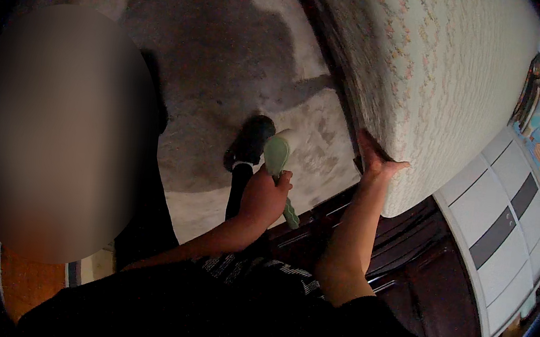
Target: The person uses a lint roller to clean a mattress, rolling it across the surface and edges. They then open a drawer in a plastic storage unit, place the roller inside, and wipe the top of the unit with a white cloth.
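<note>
My left hand (265, 195) is closed around a green handheld tool (277, 153). The tool's rounded head sticks out beyond my fingers, and its wavy-edged end (292, 214) shows below the hand. What the head's other side looks like is hidden. At the near end of a pale mattress (447, 102) with a floral pattern, my right hand (377, 161) grips the edge. Its thumb lies against the patterned face while the fingers reach along the side, their tips partly hidden. The mattress side looks blurred and greyish.
A dark wooden bed frame (416, 265) lies under and beside the mattress. Behind it stands a white cabinet (503, 225) with dark grey panels. One black shoe (253, 140) rests on the shadowed concrete-like floor (232, 53). A blurred oval hides much of the left side.
</note>
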`<action>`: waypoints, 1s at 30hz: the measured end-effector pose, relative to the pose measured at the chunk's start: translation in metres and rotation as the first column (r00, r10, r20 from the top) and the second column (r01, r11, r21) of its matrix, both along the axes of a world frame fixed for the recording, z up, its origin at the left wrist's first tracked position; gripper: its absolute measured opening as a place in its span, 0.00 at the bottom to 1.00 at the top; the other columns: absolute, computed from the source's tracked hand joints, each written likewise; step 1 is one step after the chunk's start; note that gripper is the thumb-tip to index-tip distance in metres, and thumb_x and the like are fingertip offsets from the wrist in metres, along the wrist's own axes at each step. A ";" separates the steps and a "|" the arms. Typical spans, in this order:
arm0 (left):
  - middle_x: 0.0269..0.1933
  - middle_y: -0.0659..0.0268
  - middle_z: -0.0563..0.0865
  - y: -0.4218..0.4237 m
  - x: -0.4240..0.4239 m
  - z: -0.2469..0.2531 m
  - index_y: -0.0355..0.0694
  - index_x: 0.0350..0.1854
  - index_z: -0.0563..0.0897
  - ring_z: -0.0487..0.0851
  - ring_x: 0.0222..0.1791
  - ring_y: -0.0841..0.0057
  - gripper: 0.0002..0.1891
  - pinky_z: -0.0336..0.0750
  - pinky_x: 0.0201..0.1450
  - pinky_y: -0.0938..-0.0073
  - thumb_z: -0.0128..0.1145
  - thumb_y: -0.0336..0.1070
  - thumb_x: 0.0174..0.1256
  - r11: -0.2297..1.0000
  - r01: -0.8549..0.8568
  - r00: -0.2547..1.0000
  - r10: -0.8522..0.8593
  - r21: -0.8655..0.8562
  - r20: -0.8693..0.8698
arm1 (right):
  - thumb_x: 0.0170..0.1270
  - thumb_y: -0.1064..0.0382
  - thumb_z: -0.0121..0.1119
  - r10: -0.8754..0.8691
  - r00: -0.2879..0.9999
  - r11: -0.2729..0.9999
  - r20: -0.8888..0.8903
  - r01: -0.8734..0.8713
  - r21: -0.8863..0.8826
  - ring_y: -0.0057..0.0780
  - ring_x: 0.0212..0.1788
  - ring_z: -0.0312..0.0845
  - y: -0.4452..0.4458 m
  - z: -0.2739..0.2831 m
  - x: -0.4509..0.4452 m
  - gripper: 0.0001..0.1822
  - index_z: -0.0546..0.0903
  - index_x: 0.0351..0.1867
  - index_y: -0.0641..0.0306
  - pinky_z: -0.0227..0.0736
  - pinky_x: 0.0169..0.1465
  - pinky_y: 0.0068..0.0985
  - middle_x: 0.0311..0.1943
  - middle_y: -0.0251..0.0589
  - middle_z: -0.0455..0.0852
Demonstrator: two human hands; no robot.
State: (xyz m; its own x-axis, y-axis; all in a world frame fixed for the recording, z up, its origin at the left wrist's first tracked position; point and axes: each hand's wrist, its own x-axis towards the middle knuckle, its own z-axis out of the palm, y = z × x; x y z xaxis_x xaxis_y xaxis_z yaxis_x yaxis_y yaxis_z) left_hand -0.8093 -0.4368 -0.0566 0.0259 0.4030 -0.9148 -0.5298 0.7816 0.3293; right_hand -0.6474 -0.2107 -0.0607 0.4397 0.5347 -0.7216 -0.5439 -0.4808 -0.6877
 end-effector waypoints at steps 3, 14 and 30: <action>0.33 0.55 0.88 -0.003 -0.008 0.003 0.34 0.49 0.77 0.89 0.34 0.62 0.13 0.79 0.36 0.60 0.56 0.38 0.70 1.000 0.004 0.999 -0.003 -0.013 0.036 | 0.59 0.15 0.30 -0.054 0.999 0.998 0.004 0.054 0.015 0.52 0.77 0.44 0.004 -0.004 -0.019 0.53 0.55 0.77 0.48 0.43 0.74 0.62 0.77 0.43 0.53; 0.31 0.55 0.88 -0.007 -0.026 0.013 0.34 0.46 0.78 0.88 0.33 0.60 0.13 0.79 0.35 0.60 0.57 0.39 0.69 0.996 -0.084 0.996 0.084 -0.013 -0.025 | 0.57 0.14 0.31 -0.030 0.998 0.998 0.059 0.033 -0.050 0.54 0.75 0.50 -0.004 -0.006 -0.009 0.55 0.59 0.76 0.51 0.50 0.73 0.59 0.76 0.45 0.55; 0.34 0.54 0.88 0.004 -0.045 0.023 0.34 0.46 0.78 0.88 0.34 0.60 0.12 0.79 0.36 0.59 0.57 0.38 0.70 0.998 -0.034 0.999 0.034 0.046 -0.009 | 0.67 0.29 0.47 0.346 0.917 0.854 0.197 -0.221 -0.472 0.33 0.37 0.75 0.004 0.010 0.094 0.33 0.76 0.54 0.56 0.75 0.48 0.42 0.39 0.34 0.79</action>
State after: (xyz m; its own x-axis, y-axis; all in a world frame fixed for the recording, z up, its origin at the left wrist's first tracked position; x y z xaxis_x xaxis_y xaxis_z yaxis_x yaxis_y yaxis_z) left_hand -0.8547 -0.4326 -0.0333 0.0025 0.4447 -0.8957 -0.5521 0.7474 0.3695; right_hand -0.5532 -0.2068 -0.0503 0.5247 0.3275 -0.7858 -0.1649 -0.8665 -0.4712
